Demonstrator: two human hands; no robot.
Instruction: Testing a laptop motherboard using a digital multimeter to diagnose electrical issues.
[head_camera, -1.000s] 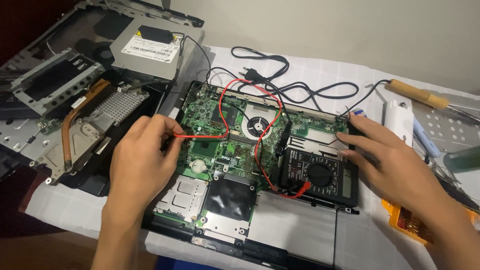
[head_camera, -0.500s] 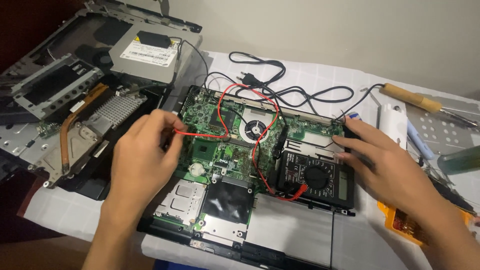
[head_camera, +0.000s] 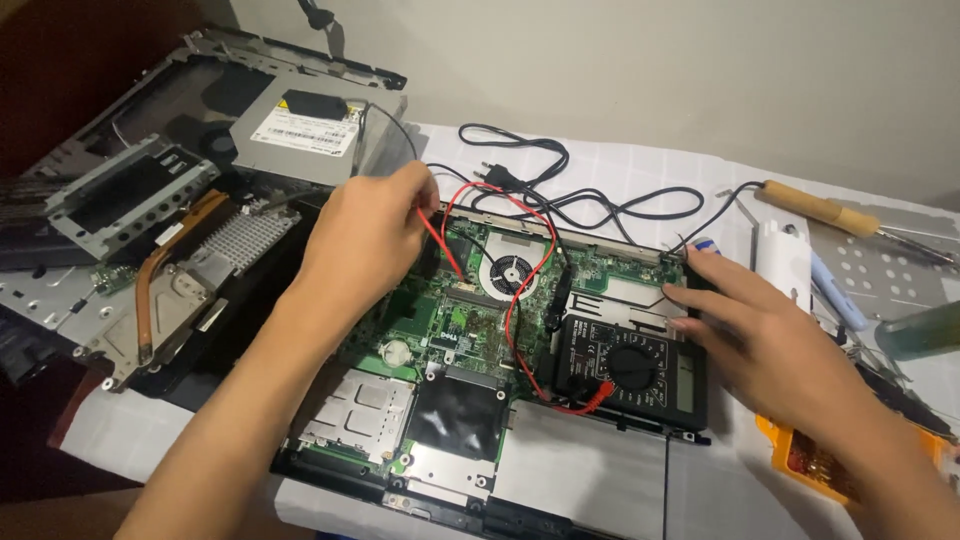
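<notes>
An opened laptop base lies in front of me with its green motherboard (head_camera: 440, 320) and small round fan (head_camera: 510, 272) exposed. My left hand (head_camera: 365, 235) pinches a red multimeter probe (head_camera: 440, 248) whose tip touches the board left of the fan. A black multimeter (head_camera: 630, 365) rests on the laptop's right part, red and black leads plugged in. My right hand (head_camera: 765, 335) lies at the meter's right edge, fingers stretched over the laptop's upper right corner; it grips nothing I can see.
Removed parts lie to the left: a copper-pipe heatsink (head_camera: 190, 275), metal brackets (head_camera: 120, 190) and an optical drive (head_camera: 305, 130). A black power cord (head_camera: 560, 190) coils behind the laptop. A wooden-handled soldering iron (head_camera: 830, 212), a perforated metal plate (head_camera: 880, 270) and an orange tray (head_camera: 810, 460) are at right.
My left hand has moved up and right, carrying the red probe tip from the board's left part to a spot beside the fan. My right hand stays by the multimeter.
</notes>
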